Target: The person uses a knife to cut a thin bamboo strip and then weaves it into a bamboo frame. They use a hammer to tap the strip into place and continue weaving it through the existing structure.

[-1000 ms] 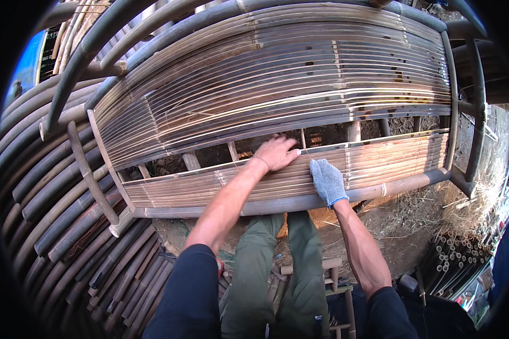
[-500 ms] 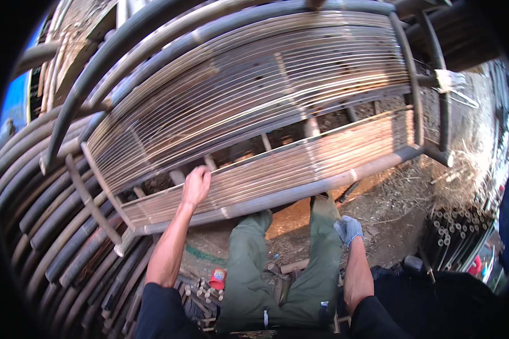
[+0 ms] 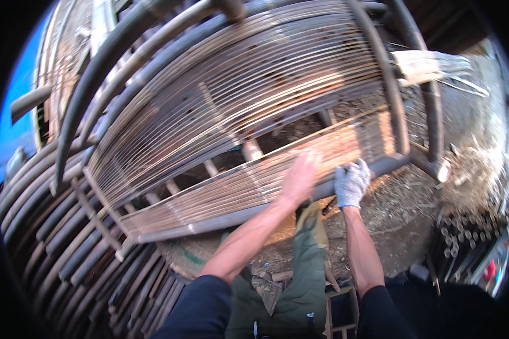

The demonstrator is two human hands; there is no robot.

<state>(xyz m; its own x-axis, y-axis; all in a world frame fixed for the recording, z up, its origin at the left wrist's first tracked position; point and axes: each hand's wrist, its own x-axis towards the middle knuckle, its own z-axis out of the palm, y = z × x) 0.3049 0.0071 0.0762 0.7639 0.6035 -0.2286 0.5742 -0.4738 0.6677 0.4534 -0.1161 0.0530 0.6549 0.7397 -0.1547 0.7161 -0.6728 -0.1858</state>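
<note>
A long bamboo bench frame lies across in front of me, its front strip of split bamboo slats running beside the thick front rail. My bare left hand is over these slats, right of their middle. Motion smears its fingers, so their pose is unclear. My right hand, in a grey knit glove, has its fingers curled over the front rail toward its right end. Behind a gap with crosspieces, a wider panel of thin slats extends to the back.
Dark bamboo poles are stacked at the left. A bundle of cut tubes stands at the right, below a heap of straw-like shavings. Pale wrapping covers a joint at the frame's right. My green trousers are below the rail.
My left hand has moved right along the front slats. My right hand has risen from beside my knee onto the front rail. The view has shifted, and the bench appears farther left.
</note>
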